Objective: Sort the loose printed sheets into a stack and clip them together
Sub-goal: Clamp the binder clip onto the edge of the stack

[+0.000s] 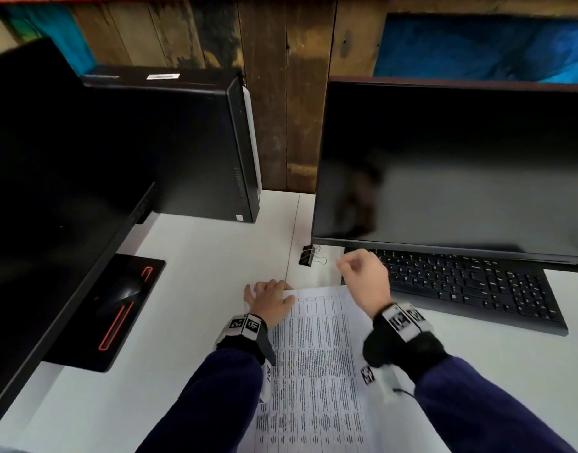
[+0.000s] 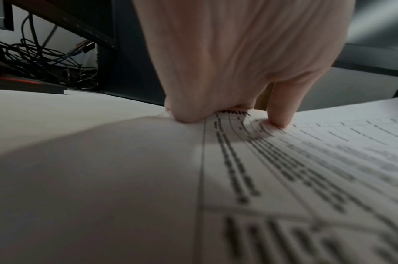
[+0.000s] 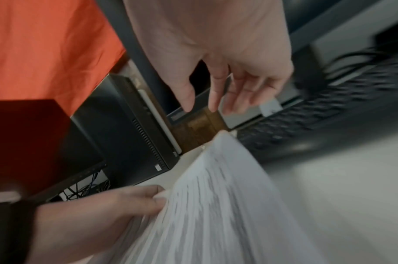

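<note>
While the two dark monitors (image 1: pixel 454 165) and the tower PC (image 1: pixel 196 142) walled off the upper half of the head view, the white desk (image 1: pixel 196 256) left only a narrow open lane up the centre. The keyboard (image 1: pixel 470 289) boxed in the right of that lane; the mouse pad (image 1: pixel 117 308) sat lower left, well apart. The printed sheets (image 1: pixel 317 371) lay stacked in the lower centre, top edge near the keyboard's left end. The left hand (image 1: pixel 271 302) pinched the stack's upper-left corner, fingers (image 2: pixel 281 114) curled onto the top sheet. The right hand (image 1: pixel 366 273) hung above the top-right corner, fingers loosely curled, holding nothing. The binder clip (image 1: pixel 308 255) sat on bare desk just below the right monitor's bottom-left corner, near the right hand. Judgement: clip pickup was the step in hand. Best done with the left pinch kept firm so the edges stay flush, and the reach kept low and short to clear monitor edge and keyboard.
</note>
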Available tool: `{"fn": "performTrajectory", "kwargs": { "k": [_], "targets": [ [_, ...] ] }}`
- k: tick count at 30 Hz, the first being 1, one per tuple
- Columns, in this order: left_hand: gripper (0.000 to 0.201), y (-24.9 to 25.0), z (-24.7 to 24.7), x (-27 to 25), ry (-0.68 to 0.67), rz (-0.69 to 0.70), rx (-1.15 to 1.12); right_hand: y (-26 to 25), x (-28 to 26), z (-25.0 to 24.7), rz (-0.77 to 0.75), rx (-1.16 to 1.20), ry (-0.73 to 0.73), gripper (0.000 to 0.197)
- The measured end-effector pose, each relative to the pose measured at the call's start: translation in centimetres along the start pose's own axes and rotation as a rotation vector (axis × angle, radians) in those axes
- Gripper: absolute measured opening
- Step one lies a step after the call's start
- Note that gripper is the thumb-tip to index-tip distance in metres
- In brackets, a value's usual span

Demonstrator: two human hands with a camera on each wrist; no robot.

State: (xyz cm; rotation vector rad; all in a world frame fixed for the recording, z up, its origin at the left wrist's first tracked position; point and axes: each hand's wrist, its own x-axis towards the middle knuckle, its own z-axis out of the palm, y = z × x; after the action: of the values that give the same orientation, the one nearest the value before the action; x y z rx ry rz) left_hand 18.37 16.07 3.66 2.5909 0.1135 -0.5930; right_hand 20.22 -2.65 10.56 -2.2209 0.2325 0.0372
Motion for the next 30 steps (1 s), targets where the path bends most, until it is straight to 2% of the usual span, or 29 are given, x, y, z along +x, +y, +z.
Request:
{"fn": "performTrajectory", "kwargs": {
  "k": [6,11,17,19,22,25,28,30],
  "targets": [
    [0.028,-0.2,0.3,0.3,0.034,0.009,0.005,-0.5,5.0,5.9,0.331,0.080,-0.110,0.027],
    [0.028,-0.4,0.5,0.4,0.069,0.024,-0.004,1.5,7.2,9.1,0.417,0.104,-0.112,0.043],
    [0.029,-0.6,0.7,0.6,0.076,0.020,0.010,-0.6,6.4,8.5,0.423,0.161,-0.094,0.018],
    [0.028,-0.6,0.7,0.6,0.074,0.022,0.009,-1.2,5.9,8.0,0.429,0.198,-0.094,0.018],
    [0.027,-0.6,0.6,0.6,0.063,0.021,0.004,-2.2,4.2,6.9,0.290,0.028,-0.104,0.029],
    [0.029,-0.7,0.5,0.5,0.049,0.022,0.009,-2.5,1.5,5.9,0.018,-0.096,-0.152,0.019],
    [0.033,-0.6,0.6,0.4,0.049,0.028,0.010,-2.4,-1.2,5.0,-0.235,-0.060,-0.162,0.014],
    [0.036,-0.6,0.6,0.4,0.052,0.023,0.010,-2.2,-2.6,4.2,-0.320,-0.015,-0.183,0.014]
  ]
}}
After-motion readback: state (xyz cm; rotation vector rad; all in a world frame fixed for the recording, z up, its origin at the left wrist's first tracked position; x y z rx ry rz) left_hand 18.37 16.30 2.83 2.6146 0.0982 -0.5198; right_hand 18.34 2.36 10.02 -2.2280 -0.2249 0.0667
